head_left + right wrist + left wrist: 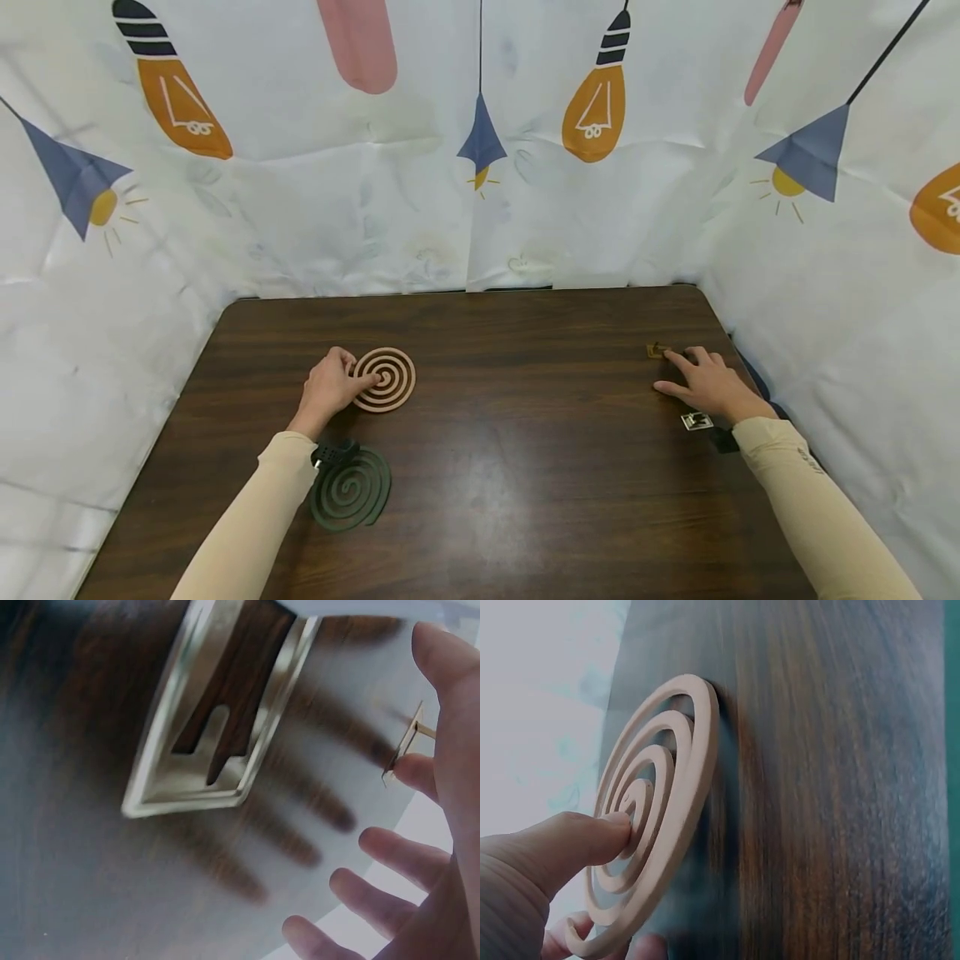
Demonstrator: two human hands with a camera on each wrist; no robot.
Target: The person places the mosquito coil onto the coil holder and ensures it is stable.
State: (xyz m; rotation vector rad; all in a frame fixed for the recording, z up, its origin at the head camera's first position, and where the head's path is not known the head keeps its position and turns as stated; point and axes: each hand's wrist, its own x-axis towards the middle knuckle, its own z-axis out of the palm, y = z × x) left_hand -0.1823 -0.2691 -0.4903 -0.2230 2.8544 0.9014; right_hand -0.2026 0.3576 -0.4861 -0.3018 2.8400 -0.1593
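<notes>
My left hand grips a tan mosquito coil, its thumb pressed near the spiral's centre and fingers beneath the outer edge. In the left wrist view the coil stands out from the tabletop with a shadow beside it. A green mosquito coil lies flat below the left wrist, partly covered by the sleeve and wrist device. At the table's right side, my right hand has its fingers spread, the index fingertip at a small gold-coloured metal coil stand. A silver-coloured metal stand lies under the right wrist.
The dark wood-grain table reaches back to a white curtain printed with bulbs and lamps. This curtain also hangs along the left and right sides. A dark wrist device is strapped to the left wrist.
</notes>
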